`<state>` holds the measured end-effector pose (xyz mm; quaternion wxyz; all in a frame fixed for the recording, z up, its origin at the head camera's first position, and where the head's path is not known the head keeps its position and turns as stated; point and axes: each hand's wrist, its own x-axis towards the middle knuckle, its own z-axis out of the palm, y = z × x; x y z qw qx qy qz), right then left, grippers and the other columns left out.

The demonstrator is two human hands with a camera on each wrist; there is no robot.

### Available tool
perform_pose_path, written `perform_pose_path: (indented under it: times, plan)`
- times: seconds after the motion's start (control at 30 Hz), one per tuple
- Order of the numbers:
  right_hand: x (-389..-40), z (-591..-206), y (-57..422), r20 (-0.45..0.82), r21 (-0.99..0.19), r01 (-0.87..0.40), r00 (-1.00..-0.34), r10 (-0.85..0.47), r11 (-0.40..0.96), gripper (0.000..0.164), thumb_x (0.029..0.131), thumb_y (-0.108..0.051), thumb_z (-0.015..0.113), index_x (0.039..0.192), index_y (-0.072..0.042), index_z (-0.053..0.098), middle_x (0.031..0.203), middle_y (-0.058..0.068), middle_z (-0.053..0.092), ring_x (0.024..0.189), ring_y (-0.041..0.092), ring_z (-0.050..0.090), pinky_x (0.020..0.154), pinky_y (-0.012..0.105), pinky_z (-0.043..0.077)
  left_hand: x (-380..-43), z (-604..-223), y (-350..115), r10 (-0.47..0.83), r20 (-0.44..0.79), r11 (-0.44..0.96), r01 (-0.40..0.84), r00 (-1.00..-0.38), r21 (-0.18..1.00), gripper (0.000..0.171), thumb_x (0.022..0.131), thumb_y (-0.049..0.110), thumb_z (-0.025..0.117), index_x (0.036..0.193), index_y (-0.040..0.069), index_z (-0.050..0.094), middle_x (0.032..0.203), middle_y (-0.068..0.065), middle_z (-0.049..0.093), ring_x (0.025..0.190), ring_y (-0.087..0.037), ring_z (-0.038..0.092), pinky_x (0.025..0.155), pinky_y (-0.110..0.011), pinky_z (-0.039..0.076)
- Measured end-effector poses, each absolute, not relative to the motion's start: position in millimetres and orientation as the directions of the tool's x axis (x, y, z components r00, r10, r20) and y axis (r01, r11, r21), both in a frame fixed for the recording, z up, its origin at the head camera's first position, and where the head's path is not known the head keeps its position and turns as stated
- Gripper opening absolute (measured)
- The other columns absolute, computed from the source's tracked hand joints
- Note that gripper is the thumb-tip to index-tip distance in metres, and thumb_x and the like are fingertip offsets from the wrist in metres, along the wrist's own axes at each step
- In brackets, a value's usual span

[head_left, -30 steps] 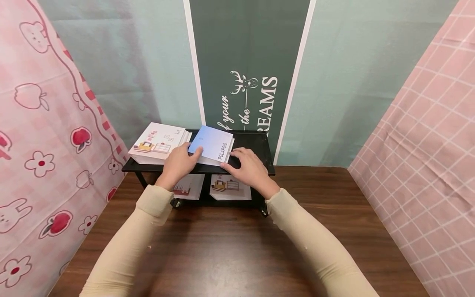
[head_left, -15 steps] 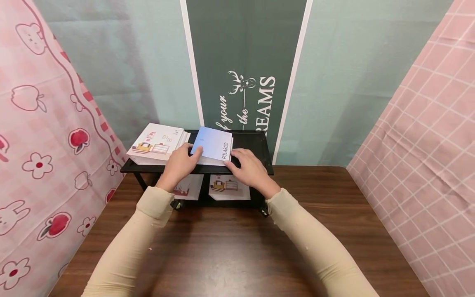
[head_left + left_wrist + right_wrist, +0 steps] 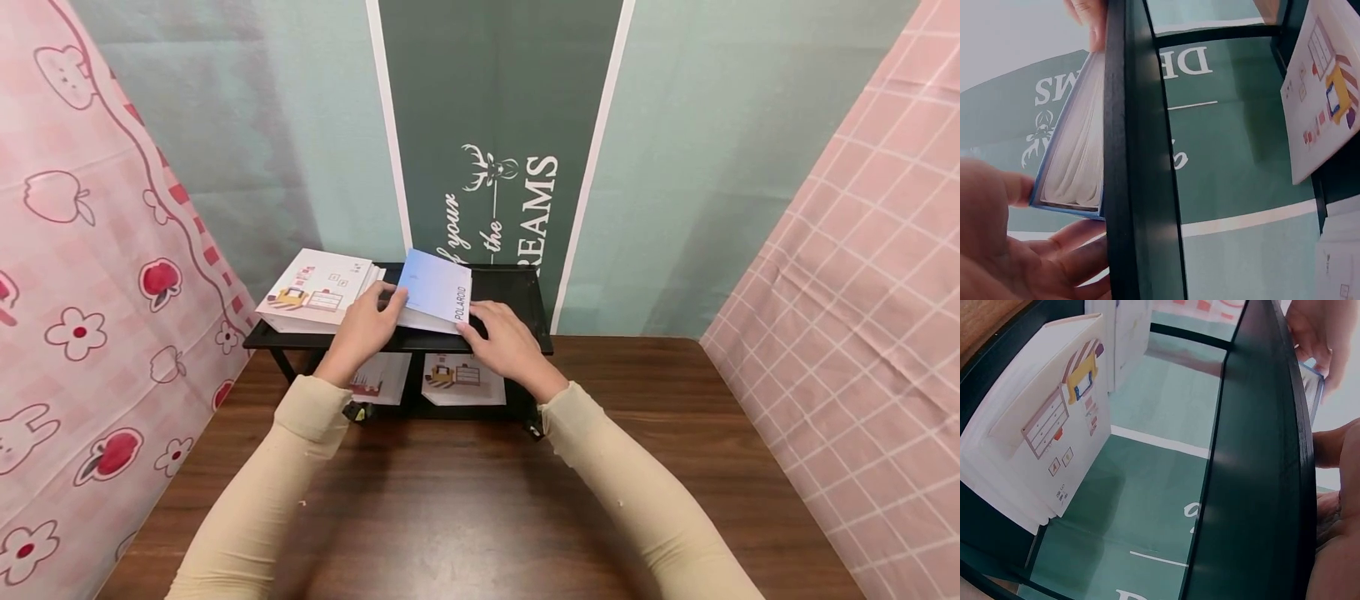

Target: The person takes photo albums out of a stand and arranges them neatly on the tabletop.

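A pale mint-green cloth backdrop [image 3: 697, 125] hangs behind, its dark green central panel [image 3: 502, 75] edged by white stripes [image 3: 592, 167] and printed with sideways white lettering [image 3: 537, 200] and a white antlered deer head [image 3: 495, 169]. Pink cloth patterned with apples, flowers and rabbits [image 3: 78, 333] covers the left side, white-gridded pink cloth [image 3: 847, 275] the right. The dark brown wood-grain tabletop [image 3: 675, 400] catches a soft whitish glare [image 3: 457, 550].

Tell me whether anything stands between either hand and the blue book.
Nothing visible does: the left hand has its thumb on the blue book, the right hand is at its right edge. The upper white book lies left, not between.
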<state>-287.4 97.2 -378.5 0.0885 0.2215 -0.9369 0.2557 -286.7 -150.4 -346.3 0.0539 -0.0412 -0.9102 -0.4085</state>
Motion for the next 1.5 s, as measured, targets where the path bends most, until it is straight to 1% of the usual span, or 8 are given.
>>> perform_pose_path:
  times: [0.2, 0.33, 0.43, 0.57, 0.87, 1.07, 1.27, 1.5]
  plan:
    - [-288.2, -377.4, 97.4, 0.282, -0.426, -0.469, -0.881, -0.379, 0.773, 0.052, 0.114, -0.037, 0.051, 0.154, -0.004, 0.056, 0.159, 0.011, 0.054, 0.151, 0.030, 0.044, 0.125, 0.048, 0.036, -286.7, -346.0, -152.8, 0.049, 0.108, 0.509, 0.118, -0.993, 0.853, 0.058, 0.114, 0.048, 0.048, 0.150, 0.002, 0.050, 0.153, -0.027, 0.053, 0.136, -0.040, 0.058, 0.113, -0.056, 0.048]
    - [-288.1, -376.2, 97.5, 0.274, -0.432, -0.469, -0.882, -0.383, 0.771, 0.052, 0.114, -0.036, 0.051, 0.155, -0.003, 0.055, 0.160, 0.012, 0.054, 0.152, 0.030, 0.043, 0.125, 0.048, 0.035, -286.2, -347.1, -150.0, 0.089, 0.071, 0.275, 0.093, -0.993, 0.957, 0.058, 0.115, 0.040, 0.050, 0.152, -0.003, 0.041, 0.147, -0.030, 0.052, 0.113, -0.031, 0.067, 0.101, -0.044, 0.059]
    - [-287.9, -375.4, 98.4, 0.271, -0.443, -0.467, -0.884, -0.382, 0.766, 0.051, 0.114, -0.035, 0.052, 0.154, -0.005, 0.057, 0.159, 0.012, 0.055, 0.151, 0.030, 0.044, 0.125, 0.048, 0.036, -286.7, -348.5, -147.9, 0.106, 0.046, 0.117, 0.058, -0.993, 0.991, 0.059, 0.114, 0.034, 0.052, 0.154, -0.007, 0.035, 0.149, -0.032, 0.048, 0.100, -0.022, 0.069, 0.092, -0.034, 0.063]
    - [-289.6, -375.0, 99.5, 0.270, -0.457, -0.470, -0.882, -0.385, 0.756, 0.050, 0.114, -0.035, 0.051, 0.154, -0.005, 0.057, 0.158, 0.012, 0.055, 0.151, 0.031, 0.044, 0.124, 0.049, 0.036, -284.7, -349.3, -146.3, 0.095, 0.024, 0.000, 0.024, -0.995, 1.000, 0.060, 0.114, 0.030, 0.055, 0.154, -0.008, 0.031, 0.157, -0.030, 0.041, 0.101, -0.021, 0.067, 0.091, -0.029, 0.062]
    - [-291.3, -372.0, 102.9, 0.234, -0.504, -0.456, -0.889, -0.393, 0.733, 0.053, 0.116, -0.036, 0.047, 0.158, -0.005, 0.051, 0.162, 0.012, 0.051, 0.153, 0.032, 0.041, 0.125, 0.052, 0.034, -279.8, -349.5, -140.4, 0.036, 0.006, -0.095, 0.002, -0.999, 0.996, 0.063, 0.112, 0.033, 0.058, 0.155, -0.004, 0.032, 0.156, -0.026, 0.042, 0.108, -0.026, 0.067, 0.097, -0.035, 0.061]
    - [-291.9, -374.5, 106.4, 0.219, -0.546, -0.433, -0.900, -0.376, 0.717, 0.057, 0.116, -0.041, 0.044, 0.164, -0.010, 0.044, 0.164, 0.011, 0.048, 0.154, 0.032, 0.039, 0.124, 0.055, 0.035, -277.0, -349.1, -137.3, 0.023, 0.015, -0.126, 0.012, -1.000, 0.992, 0.064, 0.113, 0.032, 0.058, 0.158, -0.003, 0.029, 0.161, -0.025, 0.039, 0.113, -0.029, 0.066, 0.101, -0.038, 0.060]
    - [-288.9, -375.5, 109.0, 0.242, -0.641, -0.401, -0.915, -0.323, 0.655, 0.058, 0.115, -0.045, 0.046, 0.164, -0.014, 0.046, 0.163, 0.011, 0.050, 0.152, 0.033, 0.043, 0.122, 0.058, 0.037, -273.0, -348.0, -132.4, 0.011, 0.035, -0.172, 0.033, -0.999, 0.985, 0.061, 0.113, 0.029, 0.057, 0.157, -0.003, 0.031, 0.157, -0.026, 0.042, 0.104, -0.023, 0.068, 0.100, -0.037, 0.060]
    - [-287.7, -373.6, 114.1, 0.280, -0.746, -0.392, -0.918, -0.280, 0.539, 0.055, 0.113, -0.040, 0.056, 0.159, -0.009, 0.053, 0.154, 0.015, 0.058, 0.146, 0.033, 0.051, 0.119, 0.057, 0.041, -267.3, -347.8, -124.5, 0.006, 0.070, -0.214, 0.067, -0.998, 0.975, 0.057, 0.113, 0.026, 0.056, 0.157, -0.003, 0.033, 0.150, -0.029, 0.048, 0.099, -0.019, 0.070, 0.099, -0.037, 0.060]
